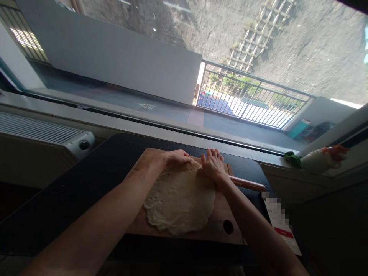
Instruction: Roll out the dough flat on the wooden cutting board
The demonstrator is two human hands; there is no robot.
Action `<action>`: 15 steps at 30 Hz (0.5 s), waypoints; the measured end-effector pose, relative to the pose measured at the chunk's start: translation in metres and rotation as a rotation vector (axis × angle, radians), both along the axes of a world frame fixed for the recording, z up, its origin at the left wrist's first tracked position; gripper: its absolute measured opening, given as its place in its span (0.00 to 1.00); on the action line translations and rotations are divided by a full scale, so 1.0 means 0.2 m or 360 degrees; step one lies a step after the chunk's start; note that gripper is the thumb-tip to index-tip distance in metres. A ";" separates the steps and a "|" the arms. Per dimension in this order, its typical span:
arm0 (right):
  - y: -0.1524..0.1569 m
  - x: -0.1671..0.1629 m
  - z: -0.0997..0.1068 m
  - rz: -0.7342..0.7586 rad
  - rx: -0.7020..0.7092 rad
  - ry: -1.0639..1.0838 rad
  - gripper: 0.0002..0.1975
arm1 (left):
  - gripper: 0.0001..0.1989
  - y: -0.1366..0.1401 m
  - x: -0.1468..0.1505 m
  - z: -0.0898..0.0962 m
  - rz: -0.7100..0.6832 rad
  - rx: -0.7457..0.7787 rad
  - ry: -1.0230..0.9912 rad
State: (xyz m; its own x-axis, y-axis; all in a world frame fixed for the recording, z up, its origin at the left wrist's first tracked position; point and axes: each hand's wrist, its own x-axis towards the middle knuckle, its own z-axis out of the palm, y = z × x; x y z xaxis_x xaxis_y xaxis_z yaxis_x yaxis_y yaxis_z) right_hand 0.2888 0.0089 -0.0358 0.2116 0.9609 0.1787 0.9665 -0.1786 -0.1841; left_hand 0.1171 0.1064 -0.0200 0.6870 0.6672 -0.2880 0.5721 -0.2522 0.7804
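Note:
A thin, irregular sheet of dough [181, 203] lies spread over a wooden cutting board [140, 229]. At its far edge, my left hand [177, 155] has its fingers curled in and closed on the dough's rim. My right hand [213, 165] rests at the far right edge of the dough, its fingers stretched out and slightly apart, pointing away from me. Just right of that wrist, a wooden rolling pin [249, 184] sticks out; its left part is hidden behind the hand and forearm.
The board sits on a black table [94, 180] beneath a large window. A printed card or phone-like sheet [283, 226] lies at the right edge. A radiator [57, 134] stands left. On the sill at right are a green cloth [292, 159] and a pale pot [316, 161].

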 end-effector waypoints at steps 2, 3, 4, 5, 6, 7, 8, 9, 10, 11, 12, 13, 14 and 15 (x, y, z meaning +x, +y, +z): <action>-0.13 -0.04 -0.03 0.0145 0.0025 -0.0047 0.29 | 0.16 0.00 0.00 -0.01 0.0019 0.0044 -0.0004; -0.21 -0.06 -0.05 0.0222 0.0092 -0.0106 0.29 | 0.16 -0.01 0.00 -0.01 0.0030 0.0051 -0.0003; -0.27 -0.07 -0.07 0.0296 0.0142 -0.0160 0.28 | 0.16 -0.01 0.01 -0.01 0.0032 0.0044 0.0001; -0.31 -0.08 -0.08 0.0343 0.0167 -0.0193 0.28 | 0.16 -0.01 0.01 -0.01 0.0026 0.0029 0.0005; -0.31 -0.08 -0.08 0.0358 0.0175 -0.0208 0.27 | 0.16 -0.01 0.01 -0.01 0.0015 0.0012 0.0012; -0.28 -0.07 -0.07 0.0340 0.0157 -0.0202 0.27 | 0.16 -0.01 0.02 -0.01 0.0004 -0.0001 0.0018; -0.22 -0.05 -0.05 0.0298 0.0119 -0.0178 0.28 | 0.16 -0.01 0.02 0.00 -0.0008 -0.0010 0.0026; -0.15 -0.03 -0.03 0.0226 0.0066 -0.0143 0.28 | 0.16 -0.01 0.02 0.00 -0.0019 -0.0016 0.0033; -0.09 -0.01 -0.01 0.0154 0.0014 -0.0105 0.28 | 0.16 -0.01 0.01 0.01 -0.0029 -0.0020 0.0040; -0.04 0.00 0.01 0.0105 -0.0028 -0.0076 0.28 | 0.16 -0.01 0.01 0.02 -0.0037 -0.0024 0.0043; -0.02 0.01 0.01 0.0079 -0.0051 -0.0060 0.29 | 0.16 -0.01 0.01 0.02 -0.0038 -0.0025 0.0043; -0.04 0.00 0.01 0.0085 -0.0050 -0.0063 0.29 | 0.16 -0.01 0.01 0.02 -0.0031 -0.0024 0.0042; -0.09 -0.01 -0.01 0.0122 -0.0027 -0.0082 0.30 | 0.16 -0.01 0.01 0.02 -0.0021 -0.0023 0.0039; -0.16 -0.03 -0.03 0.0184 0.0009 -0.0112 0.30 | 0.16 -0.02 0.01 0.02 -0.0006 -0.0025 0.0035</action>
